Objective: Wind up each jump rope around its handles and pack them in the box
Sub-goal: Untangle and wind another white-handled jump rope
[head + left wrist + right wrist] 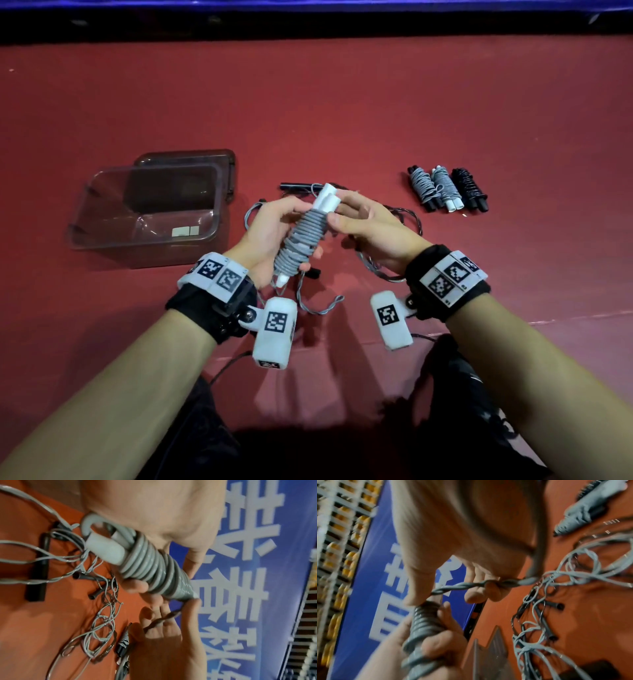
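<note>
My left hand point(274, 236) grips a jump rope bundle point(301, 236), grey cord coiled round two white handles point(327, 198), held upright and tilted above the red mat. In the left wrist view the coils point(154, 566) run across my palm. My right hand point(363, 219) is at the bundle's upper end, and its curled fingers point(489, 591) pinch the twisted free end of the grey cord point(453, 586). The clear plastic box point(113, 240) stands open at the left, with nothing but a label inside.
Three wound ropes point(448, 188), two grey and one black, lie side by side at the right. Loose grey and black cord point(387, 270) and a black handle point(298, 186) lie tangled under my hands. The box lid point(233, 164) leans behind the box.
</note>
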